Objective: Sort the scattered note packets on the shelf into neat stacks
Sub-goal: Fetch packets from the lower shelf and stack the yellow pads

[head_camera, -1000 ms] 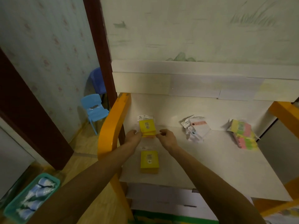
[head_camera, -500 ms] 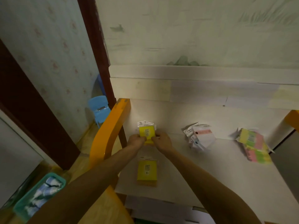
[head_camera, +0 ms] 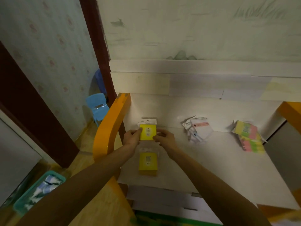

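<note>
Yellow plastic-wrapped note packet at back left of white shelf, pinched between left hand and right hand, fingers curled on its side edges, arms outstretched.

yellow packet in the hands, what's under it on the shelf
Both the left hand and right hand hold the yellow packet by its sides. Its lower edge and the white shelf beneath are covered. A second yellow stack lies nearer.
</note>
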